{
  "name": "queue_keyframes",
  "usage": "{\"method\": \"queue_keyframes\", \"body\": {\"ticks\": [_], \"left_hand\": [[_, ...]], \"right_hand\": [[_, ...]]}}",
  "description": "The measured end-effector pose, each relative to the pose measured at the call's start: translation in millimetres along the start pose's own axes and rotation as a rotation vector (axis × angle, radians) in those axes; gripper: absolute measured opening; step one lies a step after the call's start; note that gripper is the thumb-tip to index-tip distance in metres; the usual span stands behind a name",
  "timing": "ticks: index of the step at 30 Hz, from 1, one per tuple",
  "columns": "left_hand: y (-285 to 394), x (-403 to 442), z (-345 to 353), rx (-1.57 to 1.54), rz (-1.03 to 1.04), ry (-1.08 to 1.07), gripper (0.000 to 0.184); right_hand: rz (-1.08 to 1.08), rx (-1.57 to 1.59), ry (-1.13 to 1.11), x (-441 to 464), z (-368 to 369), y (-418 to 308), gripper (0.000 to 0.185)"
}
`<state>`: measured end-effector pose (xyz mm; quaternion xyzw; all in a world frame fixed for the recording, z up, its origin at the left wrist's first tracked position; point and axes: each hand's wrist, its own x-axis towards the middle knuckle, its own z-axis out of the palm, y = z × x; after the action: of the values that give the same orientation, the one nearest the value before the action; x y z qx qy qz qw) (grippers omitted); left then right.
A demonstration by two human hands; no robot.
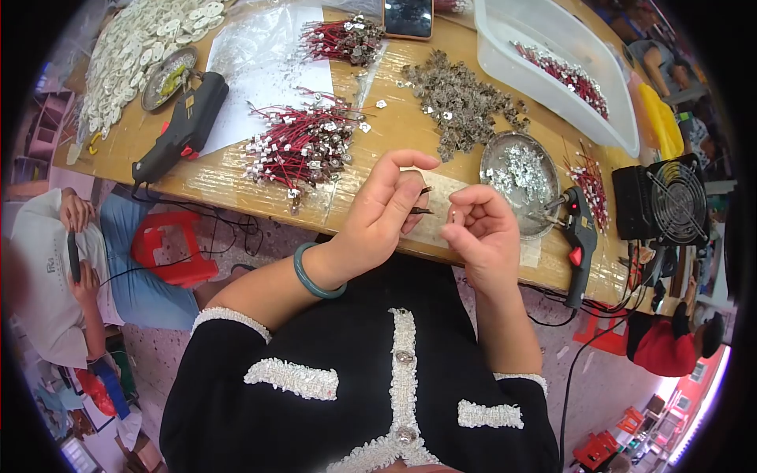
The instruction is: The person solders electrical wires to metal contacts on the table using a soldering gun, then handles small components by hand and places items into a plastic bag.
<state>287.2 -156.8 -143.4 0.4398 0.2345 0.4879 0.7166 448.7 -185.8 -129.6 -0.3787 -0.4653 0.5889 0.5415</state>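
My left hand (380, 211), with a green bangle (309, 272) on the wrist, is closed around what look like dark tweezers (423, 210). Their two tips stick out apart, toward my right hand. Most of the tool is hidden in the palm. My right hand (486, 234) is curled just to the right, thumb and fingers drawn together around something tiny and pale that I cannot make out. Beyond it lies a round metal dish (554, 162) of small shiny metal pieces (516, 175). A heap of red-wired parts (302, 146) lies beyond my left hand.
A soldering gun (582, 240) leans by the dish, near a black fan (674, 201). Another gun (183, 126) lies left. Dark metal clips (465, 102), a plastic bin (623, 130), white discs (130, 59) and a phone (408, 17) cover the table. A person (67, 276) sits left.
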Motion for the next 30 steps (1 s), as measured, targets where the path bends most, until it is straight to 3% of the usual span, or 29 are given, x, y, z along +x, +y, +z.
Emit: {"method": "queue_keyframes", "body": {"ticks": [6,12,19,30], "left_hand": [[-8.2,-2.9,-2.0,0.354,0.206,0.019,0.022],[-9.4,-0.7,-1.1,0.452,0.326,-0.017,0.021],[-9.4,-1.9,-2.2,0.414,0.296,-0.046,0.021],[-1.9,-2.5,-2.9,0.359,0.239,-0.09,0.021]], "right_hand": [[0.054,-0.107,0.019,-2.0,2.9,2.4,0.021],[-0.044,-0.108,0.002,-2.5,7.0,8.9,0.018],[-0.195,-0.19,-0.035,-1.1,4.4,11.8,0.016],[-0.229,-0.272,0.003,0.0,8.9,7.4,0.015]]}}
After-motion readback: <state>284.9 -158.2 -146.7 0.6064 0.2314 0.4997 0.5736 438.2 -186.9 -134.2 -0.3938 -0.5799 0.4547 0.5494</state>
